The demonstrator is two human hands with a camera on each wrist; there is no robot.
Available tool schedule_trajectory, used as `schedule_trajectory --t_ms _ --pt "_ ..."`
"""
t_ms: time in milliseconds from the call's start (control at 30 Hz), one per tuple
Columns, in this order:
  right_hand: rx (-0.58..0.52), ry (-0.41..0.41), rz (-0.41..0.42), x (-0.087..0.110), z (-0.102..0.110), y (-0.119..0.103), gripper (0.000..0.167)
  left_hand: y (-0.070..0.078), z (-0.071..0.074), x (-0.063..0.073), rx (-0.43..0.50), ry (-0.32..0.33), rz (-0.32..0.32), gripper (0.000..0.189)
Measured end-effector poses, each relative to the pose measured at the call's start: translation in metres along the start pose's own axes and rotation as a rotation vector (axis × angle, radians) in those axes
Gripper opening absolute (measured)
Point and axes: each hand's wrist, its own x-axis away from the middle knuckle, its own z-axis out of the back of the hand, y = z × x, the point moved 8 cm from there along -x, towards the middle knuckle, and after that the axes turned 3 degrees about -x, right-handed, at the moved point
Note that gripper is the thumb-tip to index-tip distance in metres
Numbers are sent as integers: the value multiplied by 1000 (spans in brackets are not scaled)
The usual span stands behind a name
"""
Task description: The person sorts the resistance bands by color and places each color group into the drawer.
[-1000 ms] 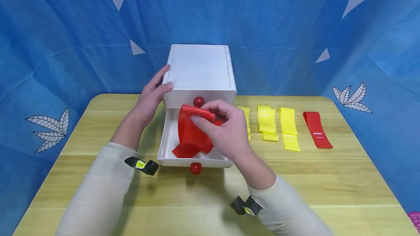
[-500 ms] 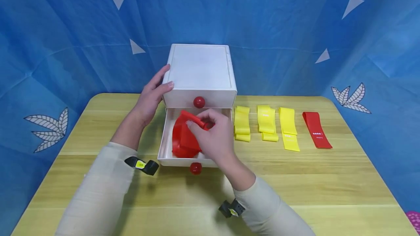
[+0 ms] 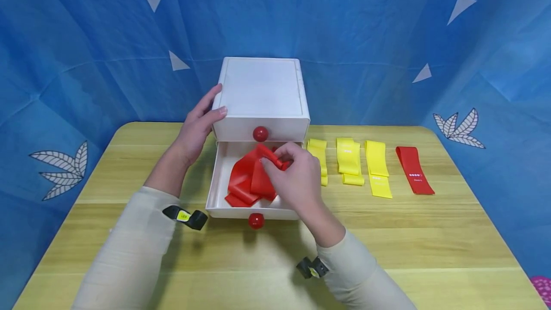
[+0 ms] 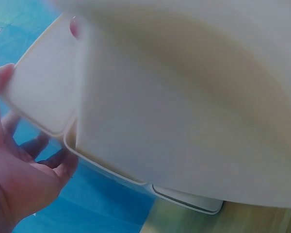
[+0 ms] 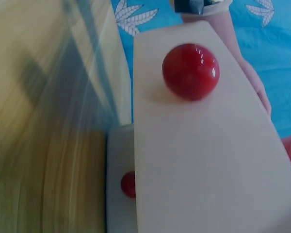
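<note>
My right hand (image 3: pixel 299 181) pinches the upper edge of a red resistance band (image 3: pixel 263 181) between thumb and fingers. The band's lower folds hang into the pulled-out white drawer (image 3: pixel 219 171). More red band (image 3: pixel 241 183) lies bunched there; whether it is a separate piece I cannot tell. My left hand (image 3: pixel 195 130) rests against the left side of the white drawer cabinet (image 3: pixel 262 87), its thumb on the top near the front corner. In the left wrist view its fingers (image 4: pixel 63 165) touch the cabinet's side, while the sleeve (image 4: pixel 184 107) covers much of that picture.
Yellow bands (image 3: pixel 349 159) lie folded in a row right of the cabinet, with one red band (image 3: pixel 415 171) at the row's end. Red knobs (image 5: pixel 190 72) stick out from the drawer fronts. Another closed drawer (image 5: pixel 121 155) sits below the pulled-out one. Blue cloth (image 3: pixel 344 23) hangs behind the table.
My right hand dipped left and down into the drawer with the red band, then shifted slightly back to the right, still pinching it. My left hand has stayed on the cabinet.
</note>
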Motion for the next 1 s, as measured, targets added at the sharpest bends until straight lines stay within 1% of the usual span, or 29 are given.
schedule_trajectory --t_ms 133,233,500,667,833,1000 --pt "61 -9 -16 -3 3 8 19 0 0 1 -10 0 3 65" --pt "109 -13 -13 -6 4 13 19 0 0 1 -8 0 6 65" --pt "202 -12 59 -14 2 16 21 -2 1 0 -23 3 9 64" --pt "263 -9 77 -15 3 15 25 -3 2 -2 -23 8 4 65" --pt "261 -5 80 -16 3 18 32 -3 2 -2 -20 10 1 65" --pt "232 5 76 -17 5 21 33 -2 1 0 -15 5 9 65"
